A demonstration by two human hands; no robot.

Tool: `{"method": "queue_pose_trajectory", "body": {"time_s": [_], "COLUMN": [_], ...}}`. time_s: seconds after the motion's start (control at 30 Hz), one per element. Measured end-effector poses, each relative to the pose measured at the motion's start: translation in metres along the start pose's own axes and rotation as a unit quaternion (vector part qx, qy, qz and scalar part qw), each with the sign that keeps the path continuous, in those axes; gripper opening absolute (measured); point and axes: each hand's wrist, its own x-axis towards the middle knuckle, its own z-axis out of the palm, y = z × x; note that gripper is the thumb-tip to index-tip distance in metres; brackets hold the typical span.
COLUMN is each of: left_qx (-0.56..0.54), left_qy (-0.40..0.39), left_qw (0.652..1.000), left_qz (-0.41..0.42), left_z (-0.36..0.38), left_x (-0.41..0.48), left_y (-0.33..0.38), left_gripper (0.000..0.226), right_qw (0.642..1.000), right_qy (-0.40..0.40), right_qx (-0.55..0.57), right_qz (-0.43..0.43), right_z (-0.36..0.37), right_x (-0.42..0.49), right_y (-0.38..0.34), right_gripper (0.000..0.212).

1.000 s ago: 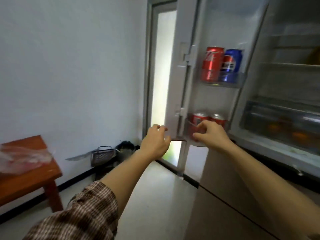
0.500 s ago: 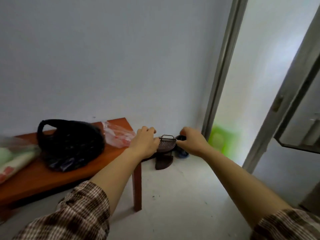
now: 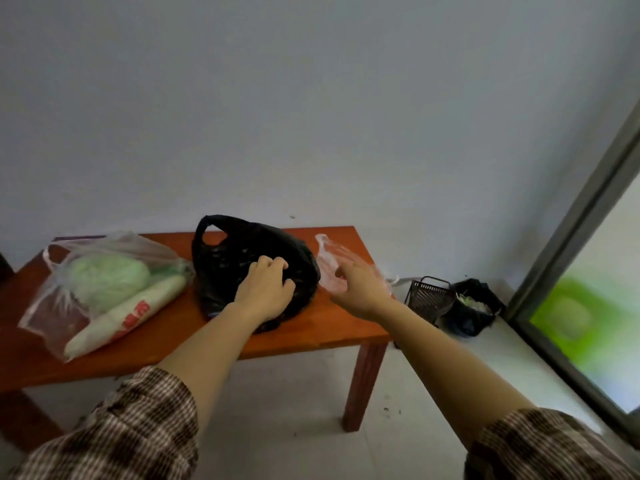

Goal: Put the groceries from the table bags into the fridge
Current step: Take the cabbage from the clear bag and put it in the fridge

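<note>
Left hand (image 3: 265, 289) curls on the crumpled black plastic bag (image 3: 239, 251), centre of the low orange wooden table (image 3: 311, 336); gripping or just resting, can't tell. Right hand (image 3: 360, 292) hovers, fingers loose, over the clear pinkish plastic bag (image 3: 330, 259) beside it.

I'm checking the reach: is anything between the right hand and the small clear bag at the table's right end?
Nothing visible. The right hand is open just in front of the clear bag; the black bag lies off to its left.
</note>
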Motion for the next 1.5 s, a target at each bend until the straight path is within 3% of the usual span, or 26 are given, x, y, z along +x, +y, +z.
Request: {"method": "queue_pose_trajectory", "body": {"time_s": [0.43,0.77,0.9,1.03,1.13,1.23,1.33,1.43,1.5], "left_qx": [-0.021,0.150,0.139,0.067,-0.074,-0.105,-0.090,-0.113,-0.125], "left_qy": [0.079,0.081,0.085,0.006,-0.073,-0.144,-0.197,-0.247,-0.276], "left_qw": [0.995,0.980,0.981,0.996,0.994,0.983,0.976,0.962,0.952], "left_qz": [-0.052,0.098,0.107,0.053,-0.028,-0.038,-0.001,0.033,0.032], "left_z": [-0.033,-0.101,-0.135,-0.145,-0.139,-0.135,-0.131,-0.128,-0.130], "left_x": [0.082,0.104,0.106,0.096,0.091,0.086,0.084,0.092,0.099], "left_y": [-0.167,-0.343,-0.419,-0.482,-0.510,-0.523,-0.534,-0.545,-0.550], "left_gripper": [0.041,0.054,0.061,0.087,0.113,0.134,0.133,0.124,0.116], "right_qw": [0.993,0.990,0.993,0.995,0.994,0.992,0.991,0.988,0.980], "right_qy": [-0.086,-0.109,-0.093,-0.056,-0.074,-0.112,-0.127,-0.146,-0.196], "right_qx": [0.006,0.029,0.050,0.051,0.042,0.011,-0.021,0.006,-0.006], "right_qz": [-0.076,-0.085,-0.053,-0.060,-0.075,-0.057,-0.049,-0.044,-0.046], "right_z": [0.089,0.183,0.218,0.246,0.260,0.271,0.274,0.274,0.272], "right_x": [0.152,0.237,0.261,0.271,0.278,0.284,0.286,0.287,0.286], "right_y": [-0.103,-0.243,-0.307,-0.362,-0.389,-0.405,-0.412,-0.409,-0.406], "right_gripper": [0.056,0.052,0.059,0.076,0.084,0.068,0.018,0.017,0.034]}}
